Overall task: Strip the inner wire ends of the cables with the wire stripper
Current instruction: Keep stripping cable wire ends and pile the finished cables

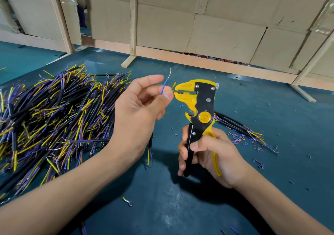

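Observation:
My left hand [142, 106] pinches a short black cable [150, 144] whose lower end hangs below the palm. From the fingertips a blue inner wire [164, 86] with a bare tip curls upward, a yellow one [173, 85] sticks out, and a thin red one runs into the jaws of the wire stripper [198, 106]. My right hand [207, 155] grips the black and yellow handles of the stripper, which stands upright with its yellow jaws facing left.
A big heap of black cables [54, 122] with yellow, blue and brown wire ends lies at the left on the teal table [180, 198]. A small bundle of cables [240, 128] and scattered insulation bits [240, 140] lie at the right. A ring terminal [128, 201] lies near me. Cardboard walls [198, 17] stand behind.

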Available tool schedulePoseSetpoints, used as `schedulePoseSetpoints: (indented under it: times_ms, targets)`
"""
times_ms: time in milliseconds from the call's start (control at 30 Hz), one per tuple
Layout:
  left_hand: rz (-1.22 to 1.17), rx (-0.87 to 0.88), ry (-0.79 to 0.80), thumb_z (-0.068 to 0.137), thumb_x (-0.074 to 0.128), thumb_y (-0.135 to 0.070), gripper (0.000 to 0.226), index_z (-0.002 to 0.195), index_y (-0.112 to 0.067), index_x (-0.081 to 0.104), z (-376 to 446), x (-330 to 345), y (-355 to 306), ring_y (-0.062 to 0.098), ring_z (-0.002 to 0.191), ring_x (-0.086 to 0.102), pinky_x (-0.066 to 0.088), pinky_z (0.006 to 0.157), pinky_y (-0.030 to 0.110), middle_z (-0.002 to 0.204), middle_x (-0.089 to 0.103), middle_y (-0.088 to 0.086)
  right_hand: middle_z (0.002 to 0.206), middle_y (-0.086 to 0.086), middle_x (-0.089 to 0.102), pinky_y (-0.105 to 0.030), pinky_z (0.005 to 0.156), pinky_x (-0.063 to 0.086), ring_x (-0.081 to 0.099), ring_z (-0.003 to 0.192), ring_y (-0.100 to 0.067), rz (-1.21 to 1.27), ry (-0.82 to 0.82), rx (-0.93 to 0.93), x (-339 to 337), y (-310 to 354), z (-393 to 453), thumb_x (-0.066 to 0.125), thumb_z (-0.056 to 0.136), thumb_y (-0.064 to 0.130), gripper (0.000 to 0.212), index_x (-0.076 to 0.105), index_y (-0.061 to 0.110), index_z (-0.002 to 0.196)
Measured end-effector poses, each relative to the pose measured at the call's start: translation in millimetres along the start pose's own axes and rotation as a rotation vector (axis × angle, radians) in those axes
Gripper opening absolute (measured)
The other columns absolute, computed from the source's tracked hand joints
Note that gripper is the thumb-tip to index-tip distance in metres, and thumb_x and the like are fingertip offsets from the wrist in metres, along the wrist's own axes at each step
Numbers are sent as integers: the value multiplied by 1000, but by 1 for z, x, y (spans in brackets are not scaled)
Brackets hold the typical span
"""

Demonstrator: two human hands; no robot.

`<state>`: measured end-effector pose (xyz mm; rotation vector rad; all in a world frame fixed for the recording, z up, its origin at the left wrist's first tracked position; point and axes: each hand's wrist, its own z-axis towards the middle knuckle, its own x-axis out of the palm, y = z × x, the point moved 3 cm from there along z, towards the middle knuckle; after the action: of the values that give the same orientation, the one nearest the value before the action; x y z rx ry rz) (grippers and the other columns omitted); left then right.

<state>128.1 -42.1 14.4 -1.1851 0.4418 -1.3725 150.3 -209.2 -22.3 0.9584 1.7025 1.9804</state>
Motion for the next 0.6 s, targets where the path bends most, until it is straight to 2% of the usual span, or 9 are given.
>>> schedulePoseSetpoints:
  times_ms: [600]
  targets:
    - [7, -35, -4, 80, 76, -14, 28, 106, -18, 66, 1, -2, 4, 12, 53, 47, 43, 55, 20, 87, 75, -2, 60, -15, 50, -37, 48, 50, 51, 46, -29, -27, -59, -15, -1, -1, -1, 60, 60, 19, 18, 63, 14, 77]
